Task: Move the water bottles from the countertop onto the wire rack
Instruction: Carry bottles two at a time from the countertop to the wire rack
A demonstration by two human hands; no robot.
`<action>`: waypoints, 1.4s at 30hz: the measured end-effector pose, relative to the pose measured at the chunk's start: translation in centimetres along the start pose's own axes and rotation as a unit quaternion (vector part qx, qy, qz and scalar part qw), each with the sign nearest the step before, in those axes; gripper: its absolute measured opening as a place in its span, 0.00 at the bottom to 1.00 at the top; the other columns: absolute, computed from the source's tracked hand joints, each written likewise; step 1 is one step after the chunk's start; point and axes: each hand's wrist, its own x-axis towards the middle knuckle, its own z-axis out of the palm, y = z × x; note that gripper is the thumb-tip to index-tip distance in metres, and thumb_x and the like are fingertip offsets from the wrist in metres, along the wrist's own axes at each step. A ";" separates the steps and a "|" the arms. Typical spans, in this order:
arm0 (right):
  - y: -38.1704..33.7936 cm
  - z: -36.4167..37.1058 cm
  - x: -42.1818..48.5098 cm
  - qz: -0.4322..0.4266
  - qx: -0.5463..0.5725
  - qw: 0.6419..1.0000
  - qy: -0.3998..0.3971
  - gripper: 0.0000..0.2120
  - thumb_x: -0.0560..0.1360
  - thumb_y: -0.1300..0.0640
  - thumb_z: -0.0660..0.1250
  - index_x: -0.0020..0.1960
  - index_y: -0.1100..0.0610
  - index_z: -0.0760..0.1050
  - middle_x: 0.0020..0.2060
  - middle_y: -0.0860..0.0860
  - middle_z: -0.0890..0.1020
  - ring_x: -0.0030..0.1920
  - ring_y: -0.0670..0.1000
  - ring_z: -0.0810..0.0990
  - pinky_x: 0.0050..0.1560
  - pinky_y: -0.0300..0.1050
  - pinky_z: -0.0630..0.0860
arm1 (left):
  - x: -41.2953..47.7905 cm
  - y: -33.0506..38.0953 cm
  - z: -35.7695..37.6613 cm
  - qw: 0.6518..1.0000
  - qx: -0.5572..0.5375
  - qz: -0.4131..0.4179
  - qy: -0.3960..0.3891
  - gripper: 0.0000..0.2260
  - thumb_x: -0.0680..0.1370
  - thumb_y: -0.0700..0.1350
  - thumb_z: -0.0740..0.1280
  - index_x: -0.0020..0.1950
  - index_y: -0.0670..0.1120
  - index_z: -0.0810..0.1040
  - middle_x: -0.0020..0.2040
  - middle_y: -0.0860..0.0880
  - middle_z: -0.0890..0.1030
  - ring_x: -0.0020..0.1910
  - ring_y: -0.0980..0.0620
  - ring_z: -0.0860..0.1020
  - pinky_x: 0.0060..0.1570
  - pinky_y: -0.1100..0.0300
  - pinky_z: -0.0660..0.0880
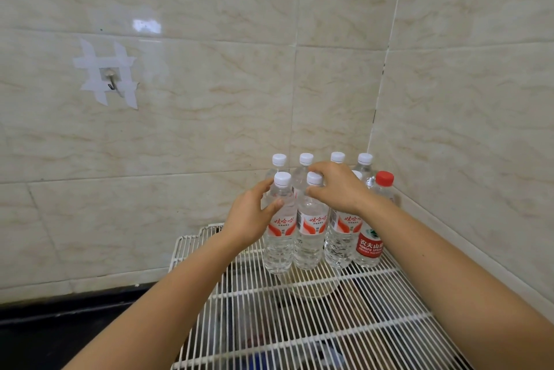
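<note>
**Bottles packed into the rack's far right corner, both hands on the front row**

On the far left, a taped hook (111,81) sits on the tiled wall. Below it runs a dark strip of counter (60,318), and no bottles show on the part in view.

The wire rack (299,324) fills the lower middle and right. The left hand (248,219) wraps the shoulder of the left front bottle (280,237), with its fingers curled behind and its thumb pressed on the near side. That bottle stands upright on the wires, touching its neighbour.

The right hand (338,186) reaches over the second front bottle (310,237). Its fingers arch over the white cap and its thumb pinches at the neck.

Right of these stand a third front bottle (341,237) and a red-capped bottle (371,243), which is close to the side wall. A back row (279,159) of four white caps stands behind them against the rear wall. A pale bowl (311,285) shows under the wires.

This looks like the setting-down or tidying step. Both held bottles seem to rest on the rack already, and the job looks near its end. I cannot tell whether more bottles wait out of view.

The next move likely calls for easing both grips off without rocking the tall, narrow bottles. The wire gaps give them little footing and the row is tight, so one knock could topple several.
</note>
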 end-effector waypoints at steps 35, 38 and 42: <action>-56.0 40.6 -19.0 -0.280 0.014 0.930 -0.237 0.24 0.79 0.49 0.59 0.72 0.56 0.63 0.68 0.52 0.70 0.68 0.54 0.67 0.66 0.54 0.66 | -48.9 -31.7 -43.5 0.873 0.278 -0.376 0.140 0.20 0.80 0.49 0.57 0.73 0.48 0.64 0.75 0.46 0.64 0.73 0.49 0.61 0.68 0.53 0.65; -61.1 43.1 -20.6 -0.316 0.008 0.912 -0.262 0.24 0.79 0.49 0.59 0.73 0.57 0.63 0.68 0.52 0.69 0.68 0.55 0.67 0.66 0.54 0.65 | -52.5 -33.7 -47.3 0.850 0.280 -0.415 0.166 0.21 0.80 0.49 0.57 0.73 0.47 0.64 0.75 0.45 0.64 0.73 0.47 0.61 0.68 0.51 0.64; -66.9 46.4 -21.4 -0.352 0.007 0.894 -0.278 0.24 0.79 0.49 0.60 0.72 0.57 0.63 0.67 0.52 0.71 0.67 0.55 0.68 0.65 0.54 0.66 | -55.6 -36.3 -51.2 0.830 0.271 -0.449 0.193 0.21 0.80 0.49 0.57 0.73 0.47 0.63 0.75 0.45 0.63 0.74 0.47 0.61 0.69 0.51 0.64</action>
